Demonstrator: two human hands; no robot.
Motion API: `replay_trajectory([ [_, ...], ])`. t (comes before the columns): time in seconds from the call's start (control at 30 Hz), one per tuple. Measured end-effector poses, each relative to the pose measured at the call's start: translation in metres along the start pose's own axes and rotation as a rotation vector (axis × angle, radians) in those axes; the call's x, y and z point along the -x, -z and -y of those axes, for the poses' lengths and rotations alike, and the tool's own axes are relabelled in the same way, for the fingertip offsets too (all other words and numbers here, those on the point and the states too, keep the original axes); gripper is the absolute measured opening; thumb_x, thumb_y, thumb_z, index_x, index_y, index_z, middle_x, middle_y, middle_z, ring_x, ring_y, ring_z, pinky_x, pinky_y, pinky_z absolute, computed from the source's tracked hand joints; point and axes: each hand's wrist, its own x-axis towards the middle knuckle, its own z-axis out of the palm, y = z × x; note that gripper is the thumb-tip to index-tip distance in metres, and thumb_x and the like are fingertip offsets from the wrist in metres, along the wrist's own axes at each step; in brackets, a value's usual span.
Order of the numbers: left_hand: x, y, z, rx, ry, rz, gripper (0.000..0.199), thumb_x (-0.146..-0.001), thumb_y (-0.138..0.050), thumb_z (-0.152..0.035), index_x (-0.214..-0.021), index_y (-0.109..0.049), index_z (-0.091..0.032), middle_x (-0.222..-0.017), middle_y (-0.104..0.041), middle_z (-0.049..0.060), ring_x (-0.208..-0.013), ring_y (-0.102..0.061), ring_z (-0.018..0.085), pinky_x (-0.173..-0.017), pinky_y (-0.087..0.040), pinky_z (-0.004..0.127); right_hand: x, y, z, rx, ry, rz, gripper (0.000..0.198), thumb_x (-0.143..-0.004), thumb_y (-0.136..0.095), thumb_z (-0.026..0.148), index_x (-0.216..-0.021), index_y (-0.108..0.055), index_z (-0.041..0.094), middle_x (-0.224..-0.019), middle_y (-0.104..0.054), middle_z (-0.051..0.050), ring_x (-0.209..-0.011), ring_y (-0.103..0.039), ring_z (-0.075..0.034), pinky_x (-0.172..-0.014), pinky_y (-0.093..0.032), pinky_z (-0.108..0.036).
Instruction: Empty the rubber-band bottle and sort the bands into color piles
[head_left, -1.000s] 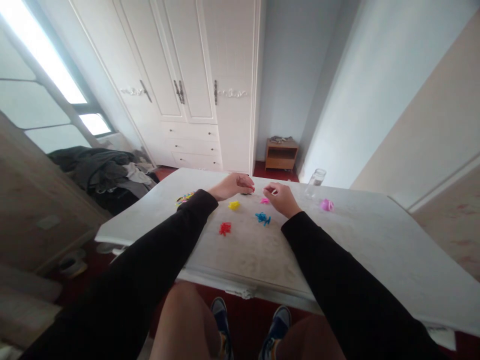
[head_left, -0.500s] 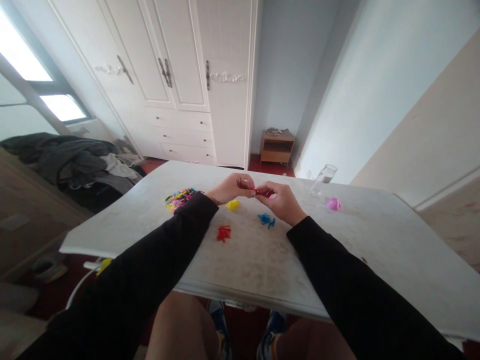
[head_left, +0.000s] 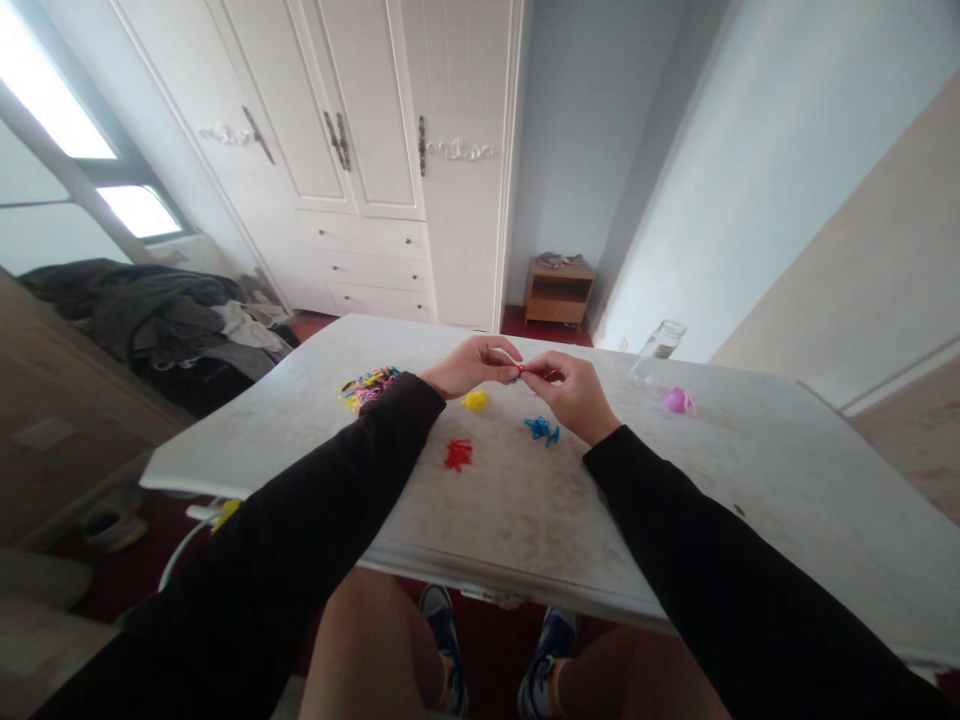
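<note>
Over the far half of the table, my left hand (head_left: 481,367) and my right hand (head_left: 571,392) meet fingertip to fingertip. Both pinch a small red rubber band (head_left: 520,369), mostly hidden by the fingers. Below my left hand lies a yellow clump of bands (head_left: 475,401). A blue clump of bands (head_left: 541,431) rests just below my right hand, and a red pile of bands (head_left: 458,454) lies nearer to me. Beside my left wrist is a mixed heap of coloured bands (head_left: 367,387), partly covered by the sleeve.
A clear glass jar (head_left: 660,350) lies or leans at the table's far right; which one I cannot tell. Near it sits a purple bundle (head_left: 679,400). The white table (head_left: 517,540) has its front edge above my knees. Clothes (head_left: 150,310) are heaped at left.
My hands stay joined at the fingertips on the red rubber band, with their fingers slightly shifted. The whole view has moved a little, so the table appears slightly further right and up.
</note>
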Motion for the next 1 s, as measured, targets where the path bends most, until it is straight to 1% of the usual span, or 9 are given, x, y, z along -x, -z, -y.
replay_trajectory([
  [0.2,-0.001,0.002,0.000,-0.012,-0.032,-0.016,0.047,-0.067,-0.100,-0.045,-0.086,-0.073,-0.012,-0.075,-0.074,0.003,-0.067,-0.065,0.011,-0.070,-0.052,0.027,-0.001,0.001,0.000,0.021,-0.017,-0.051,0.011,-0.086,-0.070,0.029,-0.078,-0.073,0.022,-0.077,-0.075,-0.003,-0.069,-0.066,-0.017,-0.067,-0.053,-0.032],
  [0.4,0.000,0.005,0.003,-0.045,-0.005,-0.076,0.044,-0.065,-0.101,-0.042,-0.085,-0.075,-0.012,-0.077,-0.075,0.003,-0.069,-0.066,0.011,-0.073,-0.053,0.027,-0.001,0.003,0.002,0.042,-0.045,-0.149,0.010,-0.084,-0.066,0.028,-0.076,-0.069,0.022,-0.073,-0.070,-0.002,-0.067,-0.062,-0.017,-0.061,-0.050,-0.029],
  [0.5,0.001,0.005,0.003,-0.064,0.011,-0.061,0.043,-0.067,-0.099,-0.038,-0.095,-0.079,-0.013,-0.077,-0.075,0.003,-0.067,-0.066,0.011,-0.071,-0.054,0.027,-0.001,0.004,0.003,0.034,-0.055,-0.161,0.011,-0.084,-0.066,0.029,-0.076,-0.069,0.022,-0.073,-0.070,-0.002,-0.067,-0.061,-0.017,-0.059,-0.050,-0.029],
  [0.57,0.002,0.004,0.003,-0.092,0.014,-0.047,0.046,-0.069,-0.098,-0.035,-0.105,-0.081,-0.013,-0.075,-0.075,0.002,-0.065,-0.066,0.011,-0.070,-0.055,0.027,-0.002,0.004,0.003,0.024,-0.058,-0.155,0.011,-0.084,-0.067,0.030,-0.077,-0.070,0.022,-0.073,-0.070,-0.002,-0.067,-0.061,-0.017,-0.058,-0.049,-0.028],
  [0.63,0.002,0.002,0.002,-0.119,0.006,-0.044,0.047,-0.069,-0.097,-0.033,-0.109,-0.082,-0.014,-0.073,-0.075,0.001,-0.063,-0.065,0.011,-0.069,-0.055,0.027,-0.002,0.003,0.002,0.012,-0.060,-0.149,0.012,-0.085,-0.067,0.031,-0.078,-0.071,0.022,-0.073,-0.071,-0.002,-0.067,-0.061,-0.017,-0.058,-0.049,-0.028],
  [0.73,0.002,-0.002,-0.001,-0.131,-0.011,-0.048,0.043,-0.069,-0.096,-0.032,-0.105,-0.083,-0.013,-0.072,-0.075,0.002,-0.062,-0.066,0.011,-0.068,-0.056,0.027,-0.002,0.002,0.002,0.008,-0.068,-0.133,0.012,-0.084,-0.068,0.032,-0.079,-0.072,0.021,-0.073,-0.072,-0.003,-0.066,-0.062,-0.016,-0.060,-0.048,-0.029],
  [0.87,0.001,-0.007,-0.005,-0.123,-0.032,-0.080,0.035,-0.066,-0.098,-0.034,-0.088,-0.081,-0.012,-0.072,-0.076,0.004,-0.064,-0.067,0.011,-0.067,-0.056,0.026,-0.003,0.001,0.001,0.023,-0.069,-0.106,0.014,-0.085,-0.069,0.033,-0.079,-0.071,0.020,-0.074,-0.072,-0.003,-0.066,-0.062,-0.016,-0.062,-0.048,-0.030],
  [0.93,0.001,-0.005,-0.005,-0.129,-0.039,-0.106,0.035,-0.064,-0.098,-0.036,-0.083,-0.080,-0.012,-0.073,-0.077,0.005,-0.065,-0.068,0.012,-0.068,-0.057,0.027,-0.002,0.001,0.001,0.017,-0.070,-0.110,0.014,-0.085,-0.069,0.034,-0.081,-0.071,0.020,-0.075,-0.072,-0.003,-0.066,-0.062,-0.016,-0.062,-0.048,-0.030],
  [1.0,0.000,0.001,-0.003,-0.158,-0.049,-0.154,0.036,-0.064,-0.098,-0.037,-0.084,-0.080,-0.012,-0.076,-0.078,0.006,-0.067,-0.069,0.013,-0.069,-0.057,0.028,-0.002,0.001,0.001,0.003,-0.081,-0.138,0.015,-0.082,-0.071,0.034,-0.088,-0.071,0.020,-0.078,-0.073,-0.003,-0.067,-0.062,-0.016,-0.063,-0.049,-0.030],
])
